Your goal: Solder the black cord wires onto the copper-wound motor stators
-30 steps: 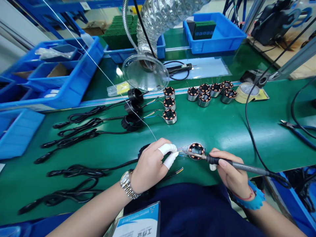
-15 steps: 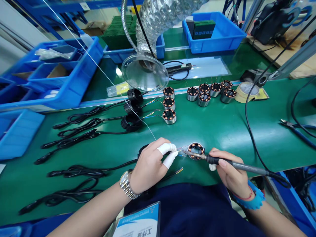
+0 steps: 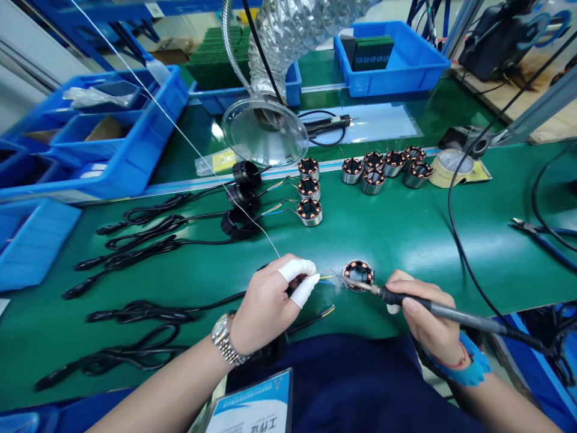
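"So, how are things being held?"
"The left hand [image 3: 265,300] is pinching thin wires [image 3: 326,277], thumb and finger closed; the right hand [image 3: 428,316] is wrapping its fingers round a soldering iron [image 3: 396,297]."
"And the coil ring [image 3: 359,264]?"
"It's lying between both grips, the iron stretching across it. 3 wired rings [image 3: 310,221] are standing beyond."
"What's risky?"
"Perhaps a loosening pinch, letting wires spring away, or a straying iron, scorching the ring."
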Action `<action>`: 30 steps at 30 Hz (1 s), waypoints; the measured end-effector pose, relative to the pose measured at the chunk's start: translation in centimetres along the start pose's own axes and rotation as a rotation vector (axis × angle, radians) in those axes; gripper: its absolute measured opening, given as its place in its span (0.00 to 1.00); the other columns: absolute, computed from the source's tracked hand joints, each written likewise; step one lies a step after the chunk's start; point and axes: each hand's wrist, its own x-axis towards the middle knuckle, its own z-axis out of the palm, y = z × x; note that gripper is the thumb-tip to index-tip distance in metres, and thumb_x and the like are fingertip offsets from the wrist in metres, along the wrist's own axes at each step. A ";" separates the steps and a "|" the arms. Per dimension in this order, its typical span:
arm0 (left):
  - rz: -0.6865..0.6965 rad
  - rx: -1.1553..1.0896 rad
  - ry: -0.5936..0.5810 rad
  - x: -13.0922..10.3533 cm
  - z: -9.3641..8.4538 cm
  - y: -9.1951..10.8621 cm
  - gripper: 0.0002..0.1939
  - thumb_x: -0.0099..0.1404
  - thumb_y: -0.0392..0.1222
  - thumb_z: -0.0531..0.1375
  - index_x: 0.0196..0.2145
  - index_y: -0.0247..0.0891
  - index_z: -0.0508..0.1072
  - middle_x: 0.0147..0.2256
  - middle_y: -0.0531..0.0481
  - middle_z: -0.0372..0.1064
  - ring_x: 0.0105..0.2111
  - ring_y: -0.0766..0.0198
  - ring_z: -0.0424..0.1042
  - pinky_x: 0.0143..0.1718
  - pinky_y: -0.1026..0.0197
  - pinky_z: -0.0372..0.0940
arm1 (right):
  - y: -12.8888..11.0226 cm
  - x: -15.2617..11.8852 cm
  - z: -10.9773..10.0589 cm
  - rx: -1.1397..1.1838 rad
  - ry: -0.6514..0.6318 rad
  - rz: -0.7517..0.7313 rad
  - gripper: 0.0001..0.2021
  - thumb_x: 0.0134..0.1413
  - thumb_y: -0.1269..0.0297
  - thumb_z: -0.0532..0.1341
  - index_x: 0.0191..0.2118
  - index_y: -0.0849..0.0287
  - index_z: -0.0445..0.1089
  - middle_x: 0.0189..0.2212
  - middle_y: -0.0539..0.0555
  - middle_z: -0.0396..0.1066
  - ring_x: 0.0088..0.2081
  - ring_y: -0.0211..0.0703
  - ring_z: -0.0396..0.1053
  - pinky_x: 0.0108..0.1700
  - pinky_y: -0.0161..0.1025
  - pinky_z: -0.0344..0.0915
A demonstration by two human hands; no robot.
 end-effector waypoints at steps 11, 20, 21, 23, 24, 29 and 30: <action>0.087 0.008 -0.009 -0.1 0.0 0.0 0.03 0.58 0.32 0.56 0.33 0.34 0.66 0.30 0.49 0.66 0.28 0.67 0.64 0.29 0.64 0.61 | -1.4 0.9 0.3 -0.094 -0.164 -0.200 0.18 0.46 0.78 0.54 0.44 0.60 0.68 0.28 0.55 0.67 0.32 0.42 0.64 0.30 0.40 0.63; 0.162 0.050 -0.033 -0.2 0.1 -0.4 0.12 0.60 0.30 0.52 0.41 0.37 0.67 0.32 0.47 0.65 0.30 0.65 0.64 0.30 0.61 0.61 | -1.2 0.2 -0.8 -0.096 -0.151 -0.191 0.18 0.47 0.76 0.54 0.46 0.60 0.67 0.27 0.56 0.66 0.31 0.43 0.63 0.29 0.42 0.62; 0.150 0.060 -0.056 -0.1 0.2 -0.4 0.11 0.59 0.32 0.53 0.41 0.37 0.68 0.32 0.47 0.64 0.31 0.64 0.63 0.30 0.60 0.61 | -1.2 0.1 -0.9 -0.092 -0.148 -0.193 0.18 0.47 0.76 0.54 0.46 0.60 0.67 0.27 0.56 0.65 0.31 0.43 0.63 0.29 0.42 0.62; 0.106 0.070 -0.093 0.2 0.4 -0.3 0.09 0.59 0.35 0.54 0.39 0.36 0.68 0.33 0.46 0.64 0.31 0.63 0.63 0.31 0.59 0.62 | -1.3 0.1 -1.1 -0.084 -0.143 -0.198 0.18 0.47 0.76 0.53 0.46 0.60 0.67 0.27 0.56 0.65 0.31 0.44 0.63 0.28 0.42 0.62; 0.086 0.072 -0.109 0.3 0.5 -0.3 0.08 0.59 0.36 0.55 0.38 0.36 0.69 0.33 0.46 0.63 0.32 0.63 0.63 0.31 0.59 0.62 | -1.3 0.1 -1.1 -0.080 -0.142 -0.200 0.18 0.47 0.76 0.53 0.46 0.60 0.67 0.27 0.56 0.65 0.31 0.44 0.63 0.28 0.42 0.62; 0.000 0.020 -0.198 0.8 0.5 -0.2 0.06 0.61 0.37 0.53 0.34 0.37 0.69 0.34 0.47 0.63 0.32 0.64 0.63 0.33 0.60 0.62 | -1.4 0.2 -1.0 -0.069 -0.132 -0.203 0.18 0.47 0.76 0.53 0.46 0.61 0.68 0.27 0.56 0.65 0.31 0.44 0.63 0.29 0.43 0.62; -0.016 -0.009 -0.213 0.8 0.4 -0.2 0.06 0.61 0.37 0.53 0.33 0.37 0.69 0.34 0.47 0.63 0.32 0.65 0.63 0.33 0.60 0.62 | -1.3 0.3 -1.0 -0.067 -0.127 -0.205 0.18 0.47 0.76 0.54 0.45 0.61 0.68 0.27 0.56 0.65 0.31 0.44 0.63 0.29 0.43 0.62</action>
